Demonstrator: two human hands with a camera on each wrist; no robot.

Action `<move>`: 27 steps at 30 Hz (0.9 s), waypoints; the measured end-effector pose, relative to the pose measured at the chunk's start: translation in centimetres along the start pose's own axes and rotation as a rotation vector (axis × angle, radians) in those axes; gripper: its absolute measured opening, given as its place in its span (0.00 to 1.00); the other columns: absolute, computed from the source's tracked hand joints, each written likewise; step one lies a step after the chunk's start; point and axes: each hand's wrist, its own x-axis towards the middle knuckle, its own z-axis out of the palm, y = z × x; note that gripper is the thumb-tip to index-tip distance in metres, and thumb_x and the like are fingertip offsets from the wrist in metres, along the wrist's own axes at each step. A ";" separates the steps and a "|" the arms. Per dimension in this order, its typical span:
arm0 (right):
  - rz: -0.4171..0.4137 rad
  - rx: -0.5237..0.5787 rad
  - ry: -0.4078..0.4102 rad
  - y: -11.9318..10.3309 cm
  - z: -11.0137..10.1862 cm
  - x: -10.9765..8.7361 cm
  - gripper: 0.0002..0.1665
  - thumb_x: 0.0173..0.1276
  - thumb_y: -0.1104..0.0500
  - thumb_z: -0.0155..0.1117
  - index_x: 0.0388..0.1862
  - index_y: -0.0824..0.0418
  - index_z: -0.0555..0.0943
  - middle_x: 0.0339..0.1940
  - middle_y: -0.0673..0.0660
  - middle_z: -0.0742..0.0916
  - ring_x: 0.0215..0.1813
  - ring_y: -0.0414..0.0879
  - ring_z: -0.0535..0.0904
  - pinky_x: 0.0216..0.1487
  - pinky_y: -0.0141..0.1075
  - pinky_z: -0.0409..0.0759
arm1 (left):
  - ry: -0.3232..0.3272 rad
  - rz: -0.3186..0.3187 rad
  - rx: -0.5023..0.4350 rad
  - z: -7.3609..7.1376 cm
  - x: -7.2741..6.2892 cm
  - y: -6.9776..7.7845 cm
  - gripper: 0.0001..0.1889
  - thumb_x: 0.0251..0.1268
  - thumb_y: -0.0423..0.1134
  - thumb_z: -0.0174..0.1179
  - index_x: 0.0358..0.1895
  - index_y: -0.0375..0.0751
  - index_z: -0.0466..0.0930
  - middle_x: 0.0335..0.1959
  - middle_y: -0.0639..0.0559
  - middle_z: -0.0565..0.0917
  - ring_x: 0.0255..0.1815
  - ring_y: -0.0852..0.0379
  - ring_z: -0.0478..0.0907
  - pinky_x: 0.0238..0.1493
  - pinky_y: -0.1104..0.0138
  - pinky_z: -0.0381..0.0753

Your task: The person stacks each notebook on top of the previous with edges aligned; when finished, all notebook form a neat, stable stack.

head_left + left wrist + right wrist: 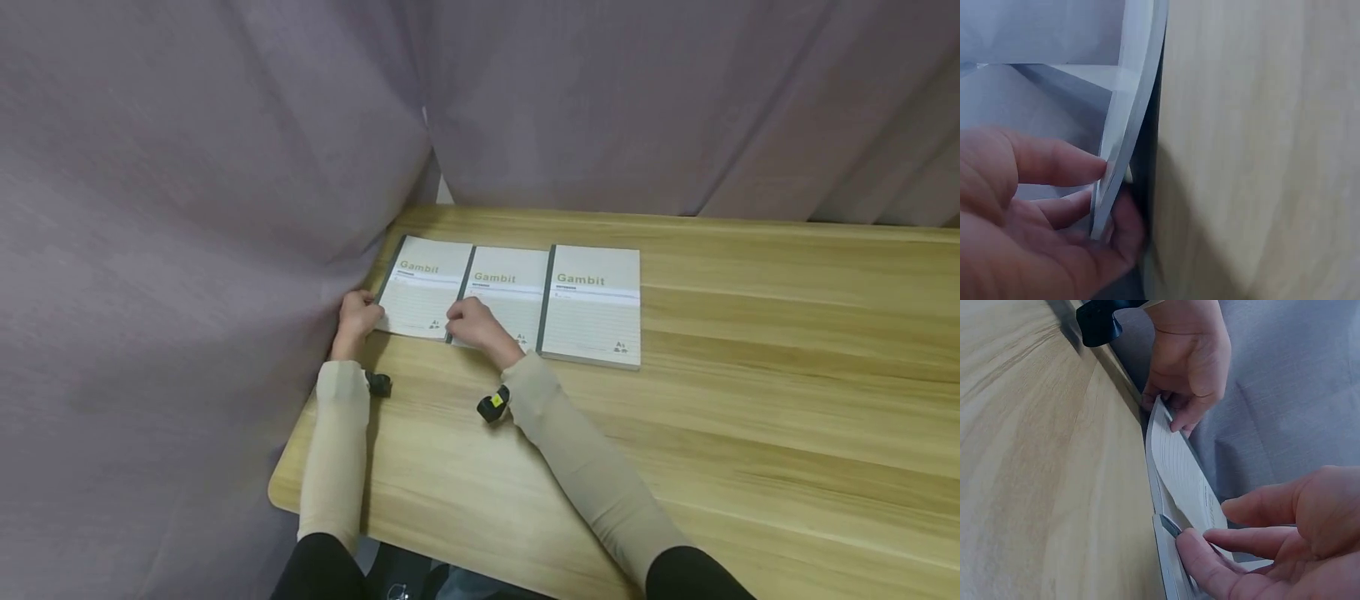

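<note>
Three pale notebooks with dark spines and "Gambit" on their covers lie in a row on the wooden table. My left hand [360, 314] pinches the near spine corner of the left notebook [423, 287], thumb on top and fingers underneath; this corner bends in the left wrist view. My right hand [477, 323] is over the seam between the left notebook and the middle notebook [510, 283]. Its fingertips [1190, 545] are at the middle notebook's spine, with the thumb over the left notebook. I cannot tell whether it pinches either one. The right notebook [591, 308] stands apart from both hands.
The wooden table [750, 417] extends far to the right. A grey curtain [187, 250] hangs along its left side and another curtain [600, 100] along the back. A black wrist camera [492, 405] sits at my right cuff. The table's left edge runs close beside my left hand.
</note>
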 end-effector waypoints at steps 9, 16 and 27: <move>-0.008 0.072 -0.019 -0.1 -0.2 0.1 0.27 0.68 0.68 0.59 0.66 0.72 0.75 0.53 0.64 0.81 0.51 0.52 0.75 0.58 0.42 0.76 | 0.072 -0.064 -0.242 0.0 0.5 0.5 0.28 0.54 0.19 0.43 0.61 0.19 0.73 0.59 0.28 0.74 0.55 0.41 0.71 0.52 0.60 0.73; 0.028 0.234 0.017 0.3 -0.2 0.6 0.33 0.68 0.69 0.58 0.71 0.75 0.64 0.35 0.57 0.82 0.33 0.45 0.74 0.38 0.35 0.75 | 0.185 -0.080 -0.317 0.4 0.4 1.4 0.24 0.51 0.18 0.46 0.54 0.20 0.78 0.52 0.30 0.78 0.48 0.44 0.75 0.46 0.63 0.77; 0.097 0.482 0.175 0.3 -1.1 1.2 0.30 0.70 0.72 0.60 0.70 0.77 0.67 0.51 0.70 0.84 0.45 0.57 0.86 0.44 0.35 0.86 | -0.031 -0.105 -0.359 0.6 0.5 2.2 0.31 0.58 0.21 0.50 0.70 0.24 0.67 0.69 0.31 0.68 0.57 0.46 0.68 0.44 0.68 0.73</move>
